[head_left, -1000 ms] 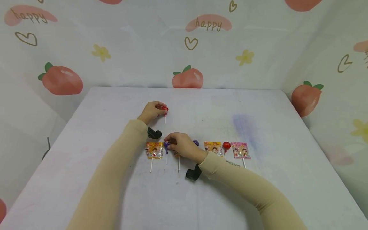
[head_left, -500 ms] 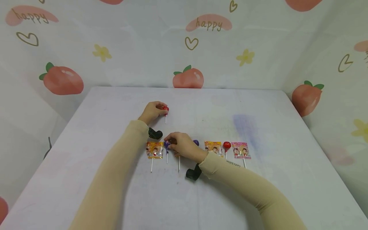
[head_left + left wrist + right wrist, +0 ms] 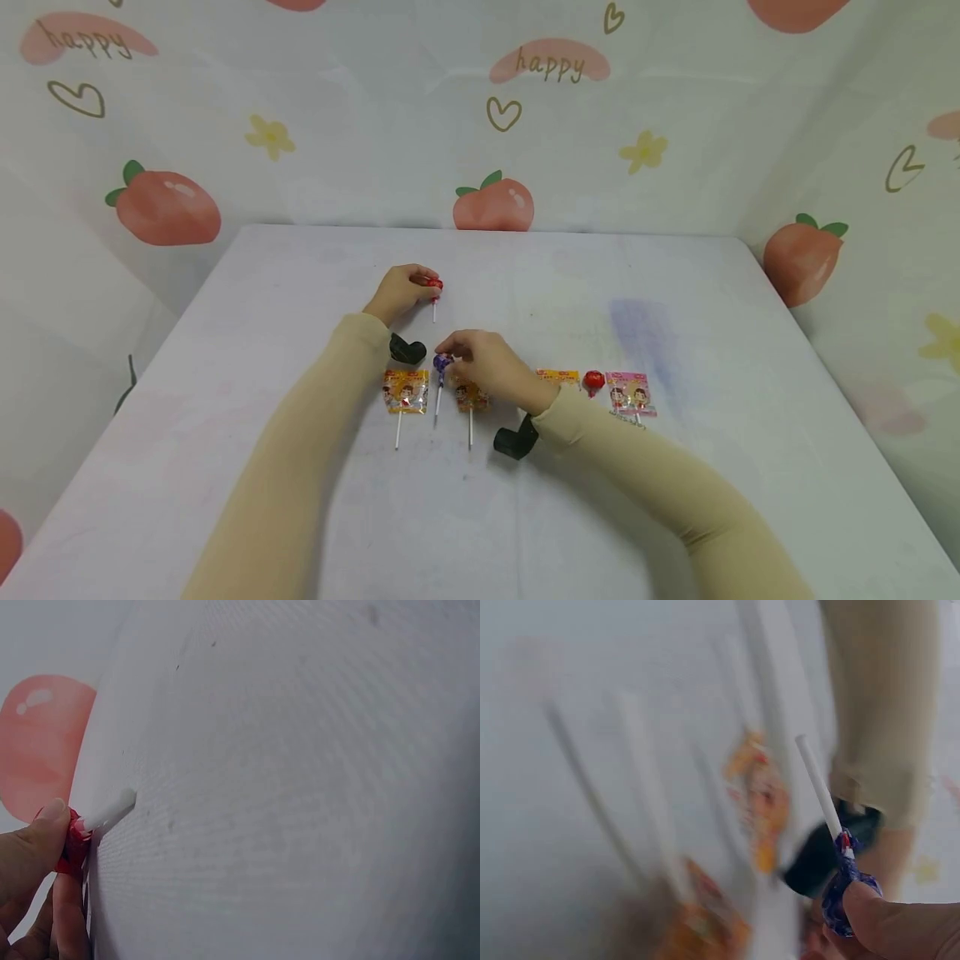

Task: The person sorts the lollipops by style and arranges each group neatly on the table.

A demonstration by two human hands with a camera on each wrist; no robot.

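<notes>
Far back on the table, my left hand [image 3: 400, 292] pinches a red-wrapped lollipop [image 3: 435, 285] by its head. Its white stick points back toward me; in the left wrist view thumb and fingers press on the red wrapper [image 3: 75, 844]. My right hand [image 3: 491, 367] pinches the head of a purple-wrapped lollipop [image 3: 442, 362]. In the right wrist view this purple lollipop [image 3: 844, 900] is up off the table, stick outward. Below my right hand lies an orange-packet lollipop [image 3: 472, 397], partly covered. Another orange-packet lollipop [image 3: 406, 392] lies to the left of the purple one.
Right of my right hand lie a third orange packet [image 3: 558, 377], a red lollipop [image 3: 594, 381] and a pink-packet lollipop [image 3: 632, 393], with my sleeve over some sticks. Black wrist-worn devices [image 3: 516, 442] sit at both wrists. A patterned cloth backdrop [image 3: 375, 125] stands behind the white table [image 3: 420, 517].
My right hand has lifted the purple lollipop from the row and moved slightly away from me and right. My left hand stays in place with the red lollipop.
</notes>
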